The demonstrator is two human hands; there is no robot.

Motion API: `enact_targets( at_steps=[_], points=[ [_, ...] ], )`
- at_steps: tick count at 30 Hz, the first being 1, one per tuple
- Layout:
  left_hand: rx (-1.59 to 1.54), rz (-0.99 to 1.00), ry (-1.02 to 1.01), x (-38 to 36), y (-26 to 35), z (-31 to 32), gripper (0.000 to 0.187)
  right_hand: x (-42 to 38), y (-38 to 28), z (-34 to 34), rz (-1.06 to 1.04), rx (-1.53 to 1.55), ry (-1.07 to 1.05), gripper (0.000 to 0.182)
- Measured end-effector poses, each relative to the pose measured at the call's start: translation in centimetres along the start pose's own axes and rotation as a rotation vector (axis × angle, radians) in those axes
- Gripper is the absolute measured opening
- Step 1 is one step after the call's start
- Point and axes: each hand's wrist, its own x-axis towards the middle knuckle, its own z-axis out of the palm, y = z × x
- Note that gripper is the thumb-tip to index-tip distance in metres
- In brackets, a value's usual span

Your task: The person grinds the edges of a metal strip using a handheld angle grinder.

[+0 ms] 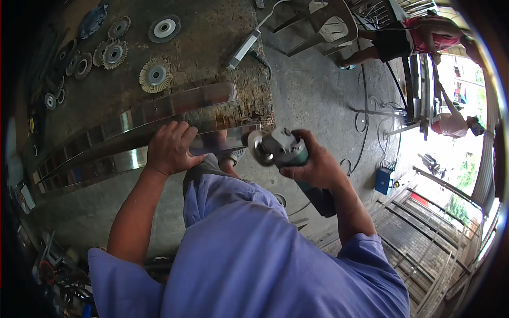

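My right hand [319, 161] is wrapped around an angle grinder [288, 147], its body dark green and grey. The grinder's disc [258, 150] is at the right end of a long, shiny metal strip [220, 140] along the near edge of the workbench. My left hand [172, 147] grips that same strip farther left, fingers over it and thumb along the near side. Just behind lies a second polished metal strip [180, 102], running nearly alongside and meeting the first toward the far left.
On the worn workbench [201, 32] lie several flap discs [155, 75] and a power strip [245, 49] with a white cord. A plastic chair [331, 24] stands beyond. Cables cross the concrete floor near a blue box [384, 180]. Two people [432, 33] are at the right.
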Motion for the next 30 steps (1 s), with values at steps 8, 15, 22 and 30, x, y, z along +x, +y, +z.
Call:
enact_targets(
  at_steps=[8, 15, 22, 30],
  points=[
    [0.003, -0.013, -0.024, 0.0, 0.0, 0.0, 0.064, 0.3, -2.5, -1.0, 0.129, 0.000, -0.048, 0.097],
    [0.000, -0.014, -0.018, -0.4, 0.1, 0.1, 0.063, 0.0, -0.3, -0.1, -0.005, -0.004, -0.002, 0.094],
    [0.006, 0.053, 0.012, -1.1, -1.3, 1.9, 0.067, -1.6, -1.6, -0.7, 0.088, 0.081, -0.098, 0.097],
    [-0.013, 0.010, -0.060, -0.2, -0.1, 0.7, 0.064, -0.8, -0.7, -0.2, -0.007, 0.186, -0.051, 0.096]
  ],
)
